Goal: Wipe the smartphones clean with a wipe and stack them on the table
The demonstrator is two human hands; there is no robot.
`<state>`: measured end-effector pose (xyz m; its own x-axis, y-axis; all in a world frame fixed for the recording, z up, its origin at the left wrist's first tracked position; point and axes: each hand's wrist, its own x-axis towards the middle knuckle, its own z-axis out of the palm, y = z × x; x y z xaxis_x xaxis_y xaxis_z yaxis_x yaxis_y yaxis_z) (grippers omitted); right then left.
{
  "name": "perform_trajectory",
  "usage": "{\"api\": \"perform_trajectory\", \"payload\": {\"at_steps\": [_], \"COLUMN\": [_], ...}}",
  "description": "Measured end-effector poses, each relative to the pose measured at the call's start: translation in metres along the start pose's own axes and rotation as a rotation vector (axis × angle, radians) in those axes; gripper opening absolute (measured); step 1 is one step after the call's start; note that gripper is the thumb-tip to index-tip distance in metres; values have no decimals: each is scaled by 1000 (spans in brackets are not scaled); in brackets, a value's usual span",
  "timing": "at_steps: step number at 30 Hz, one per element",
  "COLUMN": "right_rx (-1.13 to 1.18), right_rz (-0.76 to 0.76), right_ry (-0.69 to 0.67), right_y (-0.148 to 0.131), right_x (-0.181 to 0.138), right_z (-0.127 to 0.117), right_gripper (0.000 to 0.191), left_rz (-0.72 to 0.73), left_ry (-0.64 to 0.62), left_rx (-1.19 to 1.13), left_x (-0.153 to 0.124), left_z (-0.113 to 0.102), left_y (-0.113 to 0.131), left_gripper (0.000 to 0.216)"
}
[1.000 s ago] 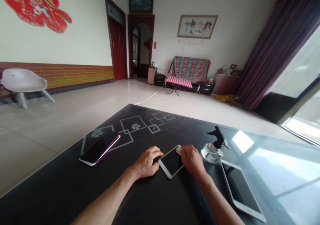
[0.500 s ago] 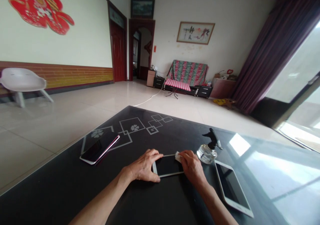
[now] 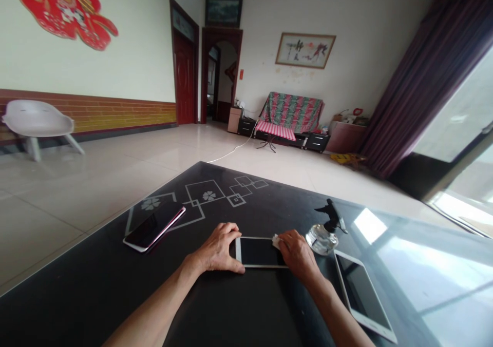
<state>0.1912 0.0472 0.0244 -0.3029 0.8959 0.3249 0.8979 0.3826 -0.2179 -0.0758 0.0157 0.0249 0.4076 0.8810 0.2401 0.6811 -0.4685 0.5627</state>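
A white-framed smartphone (image 3: 259, 252) with a dark screen lies flat on the black table (image 3: 239, 306). My left hand (image 3: 221, 249) grips its left end, thumb along the near edge and fingers at the far corner. Over the phone's right end, my right hand (image 3: 298, 252) is closed on a small white tissue (image 3: 276, 241) pressed against the screen. The right end of the phone is partly hidden under that hand. Just beyond my right hand stands a clear spray bottle (image 3: 322, 238) with a black trigger head.
A larger white phone or tablet (image 3: 364, 290) lies to the right of my right forearm. At the left of the table rests another dark phone (image 3: 154, 229) with a pinkish edge. Across the floor are a white chair (image 3: 38, 118) and a small table with a striped cloth (image 3: 275, 130).
The held phone has turned slightly, so it now lies more level. Both hands stay on it, the tissue still at its right end. The whole view has shifted a little.
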Motion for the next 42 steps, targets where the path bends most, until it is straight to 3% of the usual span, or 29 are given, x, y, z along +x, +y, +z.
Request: {"api": "perform_trajectory", "payload": {"at_steps": [7, 24, 35, 42], "right_rx": [-91, -102, -92, -71], "right_rz": [33, -62, 103, 186], "right_ry": [-4, -36, -17, 25], "right_y": [-22, -76, -42, -38], "right_x": [4, 10, -3, -6], "right_z": [-2, 5, -11, -9], "right_gripper": [25, 27, 25, 26], "left_rz": [-26, -8, 27, 22], "left_ry": [61, 81, 57, 11], "left_rx": [-72, -65, -10, 61], "left_x": [1, 2, 3, 5], "left_z": [4, 5, 3, 2], "left_y": [-3, -6, -8, -6], "left_gripper": [80, 74, 72, 71]}}
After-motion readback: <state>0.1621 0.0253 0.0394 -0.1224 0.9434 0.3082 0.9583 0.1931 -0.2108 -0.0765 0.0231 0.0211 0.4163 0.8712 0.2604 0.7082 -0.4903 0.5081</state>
